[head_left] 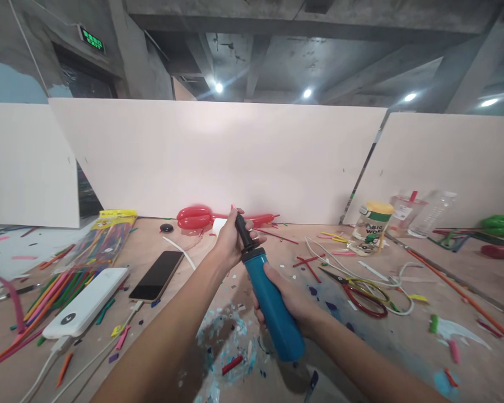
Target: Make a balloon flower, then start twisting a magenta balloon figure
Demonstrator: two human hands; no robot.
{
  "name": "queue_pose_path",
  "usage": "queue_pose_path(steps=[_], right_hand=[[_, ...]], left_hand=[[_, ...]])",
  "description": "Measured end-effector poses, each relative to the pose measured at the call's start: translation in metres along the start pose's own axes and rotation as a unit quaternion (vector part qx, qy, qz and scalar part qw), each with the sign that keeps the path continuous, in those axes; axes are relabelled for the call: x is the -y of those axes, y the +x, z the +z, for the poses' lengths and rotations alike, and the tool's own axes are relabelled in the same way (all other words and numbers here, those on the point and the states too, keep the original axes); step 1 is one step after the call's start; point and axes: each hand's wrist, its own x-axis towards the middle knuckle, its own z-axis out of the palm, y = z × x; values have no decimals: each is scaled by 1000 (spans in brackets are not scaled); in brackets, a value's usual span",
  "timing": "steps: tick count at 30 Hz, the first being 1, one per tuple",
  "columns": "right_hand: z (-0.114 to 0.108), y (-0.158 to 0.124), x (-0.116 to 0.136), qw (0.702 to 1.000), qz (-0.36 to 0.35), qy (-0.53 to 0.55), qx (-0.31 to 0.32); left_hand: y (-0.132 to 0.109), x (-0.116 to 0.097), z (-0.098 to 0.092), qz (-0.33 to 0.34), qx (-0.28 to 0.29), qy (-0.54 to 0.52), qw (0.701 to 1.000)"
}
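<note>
blue pump [273, 310], left hand [229, 242], right hand [292, 302], apparently gripping

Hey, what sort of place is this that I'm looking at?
Probably a makeshift balloon-craft workbench in an unfinished concrete building: a blue balloon pump, a twisted red balloon, a pack of long balloons, and a bare concrete ceiling overhead.

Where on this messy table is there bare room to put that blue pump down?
Barest for the pump: the strip between the phone and the left forearm, and the stretch right of the scissors before the orange balloon. Crowded: balloons round the power bank, and cords by the scissors.
</note>
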Motion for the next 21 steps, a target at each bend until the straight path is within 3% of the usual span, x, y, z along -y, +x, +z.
queue_pose_path(steps=[6,11,16,21], right_hand=[[9,-4,1,999,2,-27,-25],[18,-9,0,994,61,88,12],[23,-22,-19,979,66,189,43],[16,-47,-43,978,119,162,54]], left_hand=[[2,2,-2,-26,-24,-32,999],[18,-8,-8,-30,-83,-103,991],[34,-24,-22,-30,-94,-108,989],[39,-33,-33,-17,-105,-114,988]])
